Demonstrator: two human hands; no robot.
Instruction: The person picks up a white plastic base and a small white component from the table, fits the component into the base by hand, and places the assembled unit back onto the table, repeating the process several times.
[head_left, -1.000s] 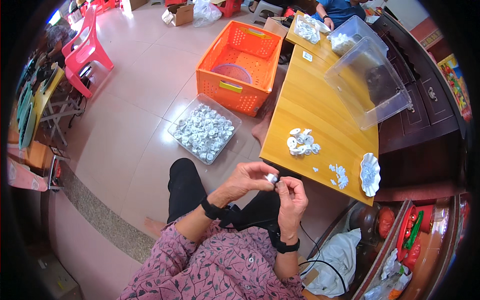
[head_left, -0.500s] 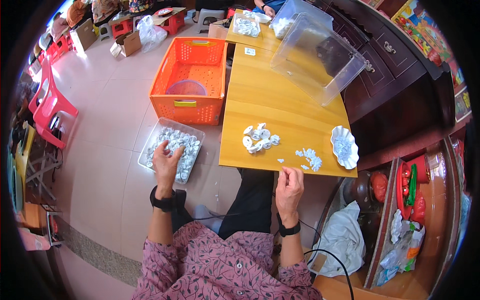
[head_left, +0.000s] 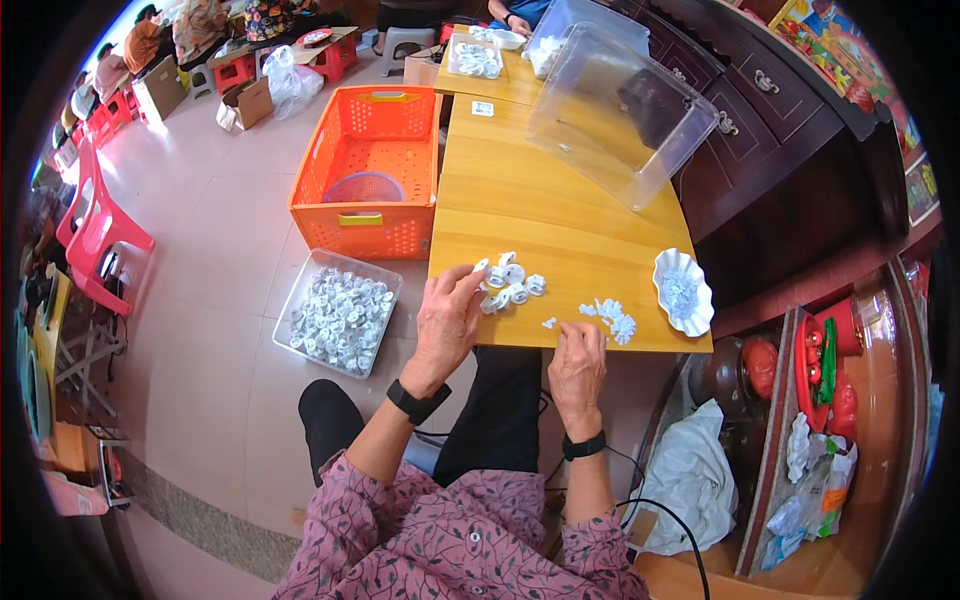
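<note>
My left hand point(head_left: 446, 322) is over the near left edge of the yellow table point(head_left: 540, 190). Its thumb and fingers close around a white round plastic part point(head_left: 481, 267) at the left side of a loose group of similar parts point(head_left: 517, 293). My right hand point(head_left: 577, 368) is at the table's near edge, fingertips pinched together; what is between them, if anything, is hidden. Just left of those fingertips lies one tiny pale-blue piece point(head_left: 549, 323). A small heap of such pieces point(head_left: 615, 320) lies beyond, and more fill a white scalloped dish point(head_left: 705, 318) on the right.
Left of the table, a clear tub point(head_left: 283, 335) full of white parts stands on the floor below an orange crate point(head_left: 365, 235). A large transparent bin point(head_left: 640, 190) leans across the table's far right. Dark drawers point(head_left: 760, 130) flank it. A pink chair point(head_left: 105, 240) stands far left.
My left hand has moved right, from over the clear tub to the white parts on the table. My right hand stays near the table edge. The view has shifted slightly.
</note>
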